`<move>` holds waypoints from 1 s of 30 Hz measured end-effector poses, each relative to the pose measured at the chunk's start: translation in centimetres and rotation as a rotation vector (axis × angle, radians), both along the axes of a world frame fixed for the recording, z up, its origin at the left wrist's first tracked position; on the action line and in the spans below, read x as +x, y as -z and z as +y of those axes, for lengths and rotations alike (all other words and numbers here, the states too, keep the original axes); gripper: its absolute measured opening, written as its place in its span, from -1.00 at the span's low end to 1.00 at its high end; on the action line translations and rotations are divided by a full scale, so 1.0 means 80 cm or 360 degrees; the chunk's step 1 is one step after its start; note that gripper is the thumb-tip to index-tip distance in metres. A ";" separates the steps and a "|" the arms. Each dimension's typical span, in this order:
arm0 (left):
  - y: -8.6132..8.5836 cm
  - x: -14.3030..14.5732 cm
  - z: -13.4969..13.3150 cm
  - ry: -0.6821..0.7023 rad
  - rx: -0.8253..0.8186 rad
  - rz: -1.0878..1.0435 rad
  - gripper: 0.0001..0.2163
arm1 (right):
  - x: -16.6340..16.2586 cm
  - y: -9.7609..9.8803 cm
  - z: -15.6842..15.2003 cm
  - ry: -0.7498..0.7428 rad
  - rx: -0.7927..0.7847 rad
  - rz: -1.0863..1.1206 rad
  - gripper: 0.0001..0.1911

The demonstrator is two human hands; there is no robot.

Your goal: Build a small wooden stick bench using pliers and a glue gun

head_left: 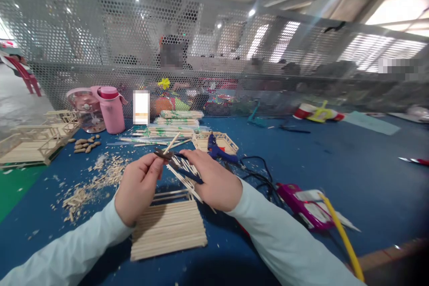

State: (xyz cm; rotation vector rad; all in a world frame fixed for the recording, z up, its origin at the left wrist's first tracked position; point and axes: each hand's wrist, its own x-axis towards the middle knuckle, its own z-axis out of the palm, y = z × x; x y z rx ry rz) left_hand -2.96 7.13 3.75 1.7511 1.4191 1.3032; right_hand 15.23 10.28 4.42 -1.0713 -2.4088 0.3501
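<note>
My left hand (139,183) pinches a thin wooden stick (172,142) that slants up and to the right. In my right hand (214,178) is a pair of pliers (184,170) with dark blue handles, its dark jaws at the stick beside my left fingertips. Whether the jaws touch the stick I cannot tell. Below both hands lies a flat panel of glued sticks (169,230) with a narrow frame at its far edge. Several loose sticks (186,181) lie under my right hand.
Cut stick scraps (97,183) spread at left, near peanuts (85,144) and a pink bottle (112,111). Bundled sticks (177,123), a blue glue gun (221,151) and a stick tray (197,140) lie beyond. A purple power strip (304,205) with cables sits right.
</note>
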 end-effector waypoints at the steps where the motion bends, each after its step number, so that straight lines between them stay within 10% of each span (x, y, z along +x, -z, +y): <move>1: 0.001 0.000 0.000 0.0007 -0.0007 -0.0012 -0.72 | -0.001 0.001 0.001 0.0002 0.0008 0.0011 -0.41; 11: 0.002 -0.004 0.003 -0.0083 -0.0049 0.0170 -0.64 | -0.012 0.022 0.012 -0.0051 0.0195 0.0159 -0.43; 22: -0.008 -0.003 0.006 -0.0090 -0.0296 0.0207 -0.61 | -0.018 0.006 -0.014 0.0456 0.0531 -0.0249 -0.37; 30: -0.015 -0.009 -0.011 0.0204 0.0239 0.0632 -0.65 | 0.025 0.001 -0.006 0.0154 -0.0310 0.0132 -0.54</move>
